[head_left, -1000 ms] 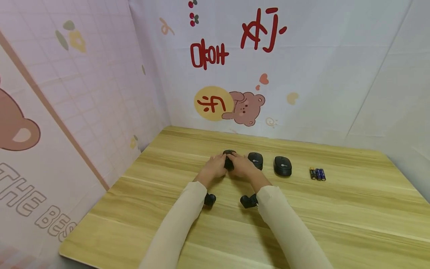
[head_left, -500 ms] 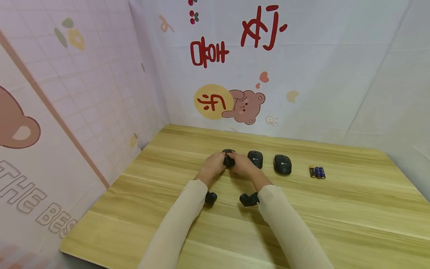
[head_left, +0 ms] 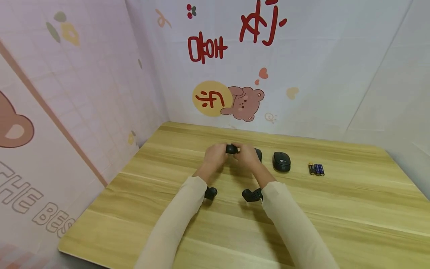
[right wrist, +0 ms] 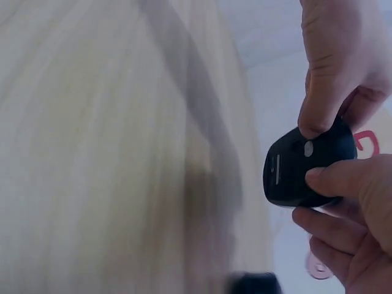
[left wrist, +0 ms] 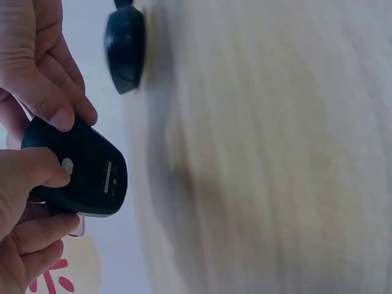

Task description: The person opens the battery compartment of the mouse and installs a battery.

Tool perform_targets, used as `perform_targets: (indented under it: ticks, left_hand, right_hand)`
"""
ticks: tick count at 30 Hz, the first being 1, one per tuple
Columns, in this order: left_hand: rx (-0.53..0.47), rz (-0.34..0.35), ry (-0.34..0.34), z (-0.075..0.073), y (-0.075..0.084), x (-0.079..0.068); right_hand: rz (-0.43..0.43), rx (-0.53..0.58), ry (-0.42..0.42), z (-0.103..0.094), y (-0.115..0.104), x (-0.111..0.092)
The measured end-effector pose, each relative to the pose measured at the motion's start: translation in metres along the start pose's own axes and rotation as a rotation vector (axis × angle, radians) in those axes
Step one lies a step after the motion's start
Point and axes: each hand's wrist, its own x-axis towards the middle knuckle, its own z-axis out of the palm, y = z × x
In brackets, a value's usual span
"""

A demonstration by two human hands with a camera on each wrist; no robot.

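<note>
Mouse (head_left: 231,149), black, raised off a wood-grain table (head_left: 218,231) and held between my two hands toward the far edge. My left hand (head_left: 215,156) grips it from the left, thumb pressed on the underside, fingers curled behind. My right hand (head_left: 248,156) grips it from the right in much the same way, its thumb near my left thumb. In the left wrist view the underside is turned toward me, showing a small white oval (left wrist: 68,166) beside my left thumb and a pale printed label (left wrist: 108,177) nearer the lower end.

Just beyond my right hand, and partly hidden by it, is a second mouse (head_left: 258,154). Farther right, a third mouse (head_left: 281,161) rests on the table, top side up, with a small white logo. Right of that, three batteries (head_left: 316,169) lie side by side, one black with a gold end and two blue. A dark shape (right wrist: 254,283) at the bottom of the right wrist view is probably another mouse, though it is too blurred to be sure.

Cream sleeves (head_left: 181,216) cover my forearms, and a black device (head_left: 210,193) shows beside my left cuff, a matching device (head_left: 253,195) beside my right. Behind the table hangs a white backdrop (head_left: 312,67) printed with a brown bear (head_left: 246,104) and red lettering (head_left: 206,48).
</note>
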Motion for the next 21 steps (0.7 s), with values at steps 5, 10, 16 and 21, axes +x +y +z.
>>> perform_targets:
  ticks: [5,10,16,21]
  left_hand:
    - [0.017,0.041,0.047,-0.014,0.007,-0.002]
    - [-0.001,0.095,0.069,-0.027,0.014,-0.007]
    - [-0.138,0.196,0.089,-0.040,0.028,-0.020]
    - [-0.328,0.247,0.116,-0.046,0.042,-0.031]
  right_hand:
    - [-0.050,-0.010,0.047,-0.021,0.000,-0.007]
    - [-0.080,0.102,0.028,-0.044,0.000,-0.023]
    - [-0.134,0.168,0.030,-0.073,-0.003,-0.048]
    - [-0.153,0.176,0.074,-0.087,-0.003,-0.067]
